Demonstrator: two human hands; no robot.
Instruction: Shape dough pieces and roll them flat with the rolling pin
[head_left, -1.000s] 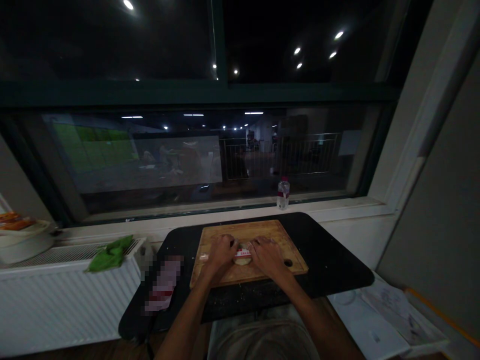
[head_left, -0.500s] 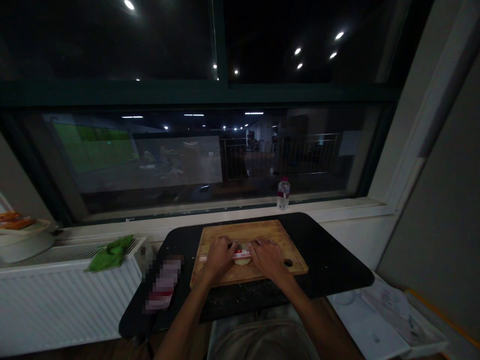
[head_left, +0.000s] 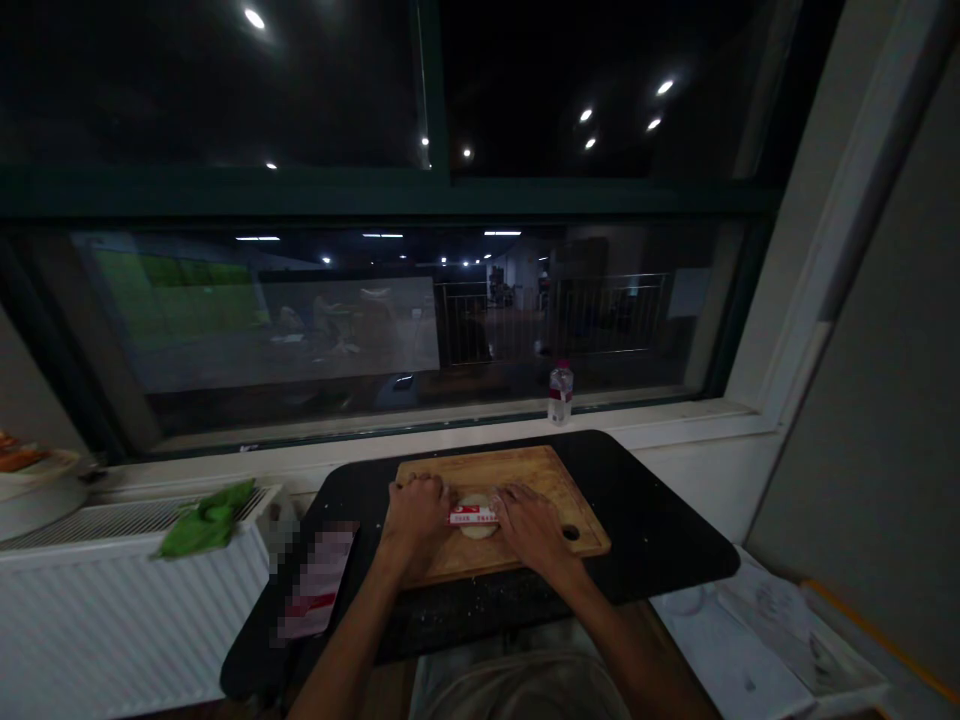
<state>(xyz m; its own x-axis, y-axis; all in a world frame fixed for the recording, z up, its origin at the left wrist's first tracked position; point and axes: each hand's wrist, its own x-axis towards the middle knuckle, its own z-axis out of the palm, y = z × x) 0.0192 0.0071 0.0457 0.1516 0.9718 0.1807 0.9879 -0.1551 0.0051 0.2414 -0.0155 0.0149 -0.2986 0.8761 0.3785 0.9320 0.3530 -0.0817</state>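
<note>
A rolling pin (head_left: pixel 471 514) with a red-and-white label lies crosswise over a flat, pale round of dough (head_left: pixel 480 531). My left hand (head_left: pixel 417 512) is closed around its left end, and my right hand (head_left: pixel 531 524) has its fingers curled over the right end. Only the labelled middle shows; both ends are hidden under my hands. Dough edges stick out above and below the pin. Underneath is a wooden cutting board (head_left: pixel 514 465) with a round hole near its right corner.
The board rests on a black table (head_left: pixel 652 530) dusted with white specks. A pink-and-red flat packet (head_left: pixel 322 580), partly blurred, lies left. A water bottle (head_left: pixel 560 393) stands on the windowsill. A green cloth (head_left: pixel 206 520) drapes over the radiator (head_left: pixel 135 610); a white pot (head_left: pixel 41 495) sits far left.
My left hand has moved left, away from my right hand, showing more of the labelled pin. The dough shows wider around it. The whole view has shifted slightly.
</note>
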